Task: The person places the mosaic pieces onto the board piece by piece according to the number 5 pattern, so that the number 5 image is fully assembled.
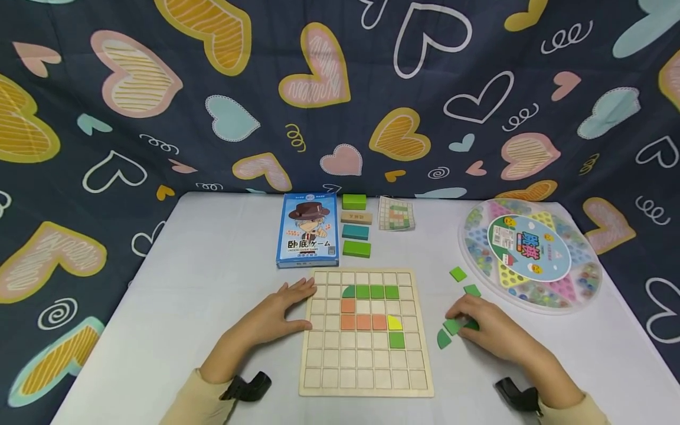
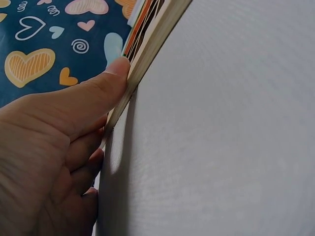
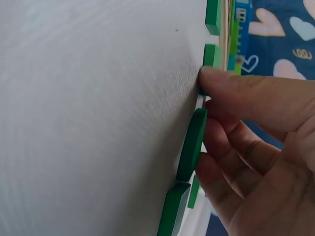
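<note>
A heart-patterned cloth (image 1: 313, 127) is hanging behind the white-covered table (image 1: 223, 248). On the left, the left hand (image 1: 273, 316) is lying with fingers loosely extended, touching the wooden board's (image 1: 366, 378) left edge and gripping nothing. Right of the board, the right hand (image 1: 491, 329) is pinching a square green tile (image 1: 452, 326) between thumb and forefinger, just beside a quarter-round green piece (image 1: 444, 339). The tile is looking light, stiff and slightly slick; its opposite side edges are probably offering the surest hold.
</note>
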Demonstrator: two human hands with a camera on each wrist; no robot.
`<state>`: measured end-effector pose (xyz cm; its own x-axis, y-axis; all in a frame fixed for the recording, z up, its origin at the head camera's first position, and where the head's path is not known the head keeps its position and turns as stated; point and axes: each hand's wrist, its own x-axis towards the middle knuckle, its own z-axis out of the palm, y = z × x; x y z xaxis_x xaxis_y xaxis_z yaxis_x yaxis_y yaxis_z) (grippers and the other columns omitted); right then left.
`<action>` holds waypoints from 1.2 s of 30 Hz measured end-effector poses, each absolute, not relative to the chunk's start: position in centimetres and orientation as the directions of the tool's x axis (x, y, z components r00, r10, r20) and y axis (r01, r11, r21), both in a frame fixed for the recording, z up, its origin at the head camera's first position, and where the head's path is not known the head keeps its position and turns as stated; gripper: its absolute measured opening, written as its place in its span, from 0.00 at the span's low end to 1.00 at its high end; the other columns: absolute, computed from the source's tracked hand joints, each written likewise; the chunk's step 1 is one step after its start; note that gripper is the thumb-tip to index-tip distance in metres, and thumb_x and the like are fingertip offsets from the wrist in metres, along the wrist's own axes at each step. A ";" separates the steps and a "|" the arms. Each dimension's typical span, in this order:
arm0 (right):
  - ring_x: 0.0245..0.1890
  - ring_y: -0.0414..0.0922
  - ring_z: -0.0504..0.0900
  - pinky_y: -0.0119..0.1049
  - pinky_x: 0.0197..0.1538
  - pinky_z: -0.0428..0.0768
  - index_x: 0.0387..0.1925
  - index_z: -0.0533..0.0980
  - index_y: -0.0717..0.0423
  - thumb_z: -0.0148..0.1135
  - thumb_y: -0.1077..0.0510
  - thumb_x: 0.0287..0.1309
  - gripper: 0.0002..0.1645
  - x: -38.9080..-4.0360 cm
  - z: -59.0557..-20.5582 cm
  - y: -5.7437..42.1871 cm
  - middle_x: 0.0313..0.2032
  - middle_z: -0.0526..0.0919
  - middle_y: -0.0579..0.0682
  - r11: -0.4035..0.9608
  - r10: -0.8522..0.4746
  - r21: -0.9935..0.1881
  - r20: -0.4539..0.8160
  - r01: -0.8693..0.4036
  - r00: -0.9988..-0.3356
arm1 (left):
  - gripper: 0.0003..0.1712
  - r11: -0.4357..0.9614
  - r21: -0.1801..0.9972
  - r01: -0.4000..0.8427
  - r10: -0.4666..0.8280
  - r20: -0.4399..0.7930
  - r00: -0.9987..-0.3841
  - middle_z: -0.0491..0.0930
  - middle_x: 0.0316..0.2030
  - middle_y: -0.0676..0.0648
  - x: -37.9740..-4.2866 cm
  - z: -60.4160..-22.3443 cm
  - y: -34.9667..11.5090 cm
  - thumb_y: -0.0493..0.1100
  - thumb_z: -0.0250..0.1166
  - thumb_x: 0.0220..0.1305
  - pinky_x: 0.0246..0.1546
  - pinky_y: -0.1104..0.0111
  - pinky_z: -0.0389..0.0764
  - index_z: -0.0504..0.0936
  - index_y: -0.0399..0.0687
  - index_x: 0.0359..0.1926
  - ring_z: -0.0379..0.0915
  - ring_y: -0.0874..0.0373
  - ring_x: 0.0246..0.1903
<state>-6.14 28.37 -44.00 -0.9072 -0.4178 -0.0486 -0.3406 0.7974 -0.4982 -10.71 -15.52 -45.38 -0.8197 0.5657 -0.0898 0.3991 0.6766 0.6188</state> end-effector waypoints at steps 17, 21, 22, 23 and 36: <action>0.41 0.34 0.79 0.33 0.44 0.82 0.41 0.78 0.41 0.71 0.53 0.50 0.15 -3.1 -42.0 24.2 0.40 0.79 0.32 0.761 -0.452 -0.506 0.036 -0.407 -0.891 | 0.44 0.678 0.614 0.404 0.569 -0.091 -0.817 0.57 0.71 0.49 -11.0 -45.4 -15.6 0.56 0.70 0.53 0.72 0.53 0.50 0.66 0.46 0.68 0.50 0.52 0.71; 0.39 0.34 0.78 0.32 0.42 0.81 0.42 0.78 0.41 0.70 0.51 0.51 0.15 -2.7 -42.0 23.0 0.40 0.78 0.32 0.723 -0.493 -0.530 0.053 -0.443 -0.868 | 0.44 0.677 0.613 0.406 0.569 -0.087 -0.818 0.57 0.71 0.49 -11.0 -45.4 -15.6 0.55 0.70 0.53 0.72 0.53 0.50 0.66 0.46 0.68 0.50 0.52 0.71; 0.39 0.33 0.78 0.32 0.42 0.81 0.42 0.78 0.41 0.70 0.51 0.52 0.14 -2.7 -42.1 22.8 0.40 0.78 0.32 0.716 -0.499 -0.536 0.053 -0.447 -0.865 | 0.43 0.676 0.613 0.408 0.570 -0.085 -0.817 0.57 0.71 0.49 -11.0 -45.4 -15.5 0.55 0.70 0.53 0.72 0.53 0.50 0.66 0.46 0.67 0.50 0.52 0.71; 0.39 0.33 0.78 0.31 0.41 0.81 0.42 0.77 0.41 0.69 0.50 0.52 0.14 -2.7 -42.2 22.5 0.40 0.78 0.32 0.710 -0.505 -0.541 0.056 -0.452 -0.861 | 0.43 0.677 0.613 0.407 0.569 -0.085 -0.818 0.58 0.71 0.49 -11.0 -45.4 -15.5 0.55 0.70 0.53 0.72 0.54 0.50 0.66 0.46 0.67 0.50 0.53 0.71; 0.40 0.32 0.75 0.31 0.42 0.80 0.39 0.79 0.45 0.70 0.48 0.49 0.15 -2.6 -43.2 19.9 0.39 0.78 0.34 0.693 -0.611 -0.449 0.048 -0.564 -0.790 | 0.43 0.675 0.617 0.406 0.570 -0.086 -0.817 0.58 0.71 0.49 -10.9 -45.5 -15.5 0.54 0.70 0.53 0.73 0.54 0.50 0.66 0.45 0.67 0.50 0.53 0.72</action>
